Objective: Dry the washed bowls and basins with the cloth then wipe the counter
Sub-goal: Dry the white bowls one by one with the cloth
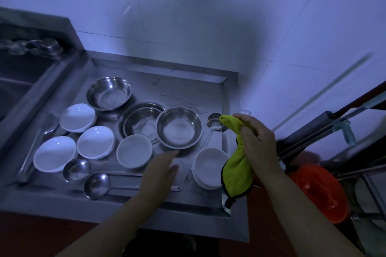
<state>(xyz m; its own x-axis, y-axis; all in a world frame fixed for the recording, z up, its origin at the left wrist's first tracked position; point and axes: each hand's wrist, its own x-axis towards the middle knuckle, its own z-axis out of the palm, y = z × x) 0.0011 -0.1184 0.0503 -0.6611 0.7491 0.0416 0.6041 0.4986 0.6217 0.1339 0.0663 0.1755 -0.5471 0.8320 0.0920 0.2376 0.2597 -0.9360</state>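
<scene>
The right hand (pixel 255 140) grips a bunched green cloth (pixel 237 170) off the worktop's (pixel 129 204) right edge, its lower end hanging free. The left hand (pixel 159 171), fingers straight and relaxed, reaches toward a steel basin (pixel 179 128) just ahead, hiding part of a ladle's (pixel 97 185) handle. White bowls (pixel 95 142) lie to its left, blurred in dim light.

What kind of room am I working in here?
Most likely a kitchen wash-up area: a stainless steel draining counter beside a sink basin, white tiled wall behind, with round steel basins and white bowls laid out on it.
</scene>
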